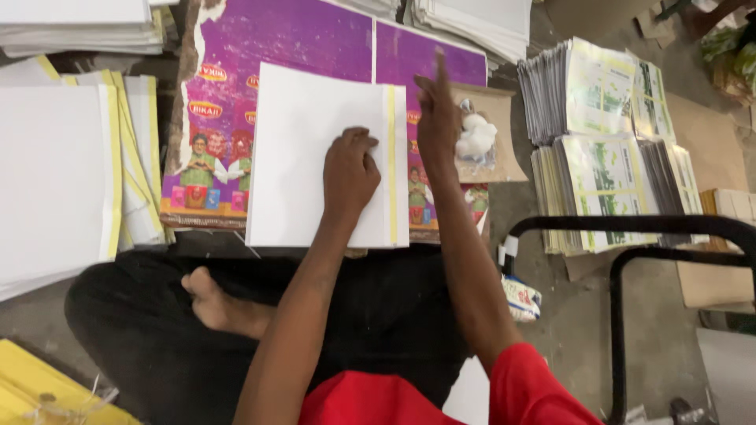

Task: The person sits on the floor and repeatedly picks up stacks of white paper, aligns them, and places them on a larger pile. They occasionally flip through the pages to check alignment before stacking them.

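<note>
**Pinning the white sheet while the edge strip is worked**

The purple printed board point(315, 39) lies on the floor as the work surface, running from 9 o'clock to 3 o'clock ahead of the seated person's crossed legs. On it, at the centre of the view, sits the white sheet stack point(307, 149), near-square, its slightly longer side running 12 to 6 o'clock. A yellow strip point(390, 165) runs that same way just inside its 3 o'clock edge.

The left hand point(349, 171) is clenched into a loose fist, knuckles pressing the stack flat. To do this well, the press should stay firm and inboard of the strip, so the stack cannot slide.

The right hand point(435, 118) holds nothing, forefinger raised toward 12 o'clock, beside the strip. It is blurred; it probably reaches toward the white wad point(476, 135) on the brown card point(500, 102) at 2 o'clock.
</note>
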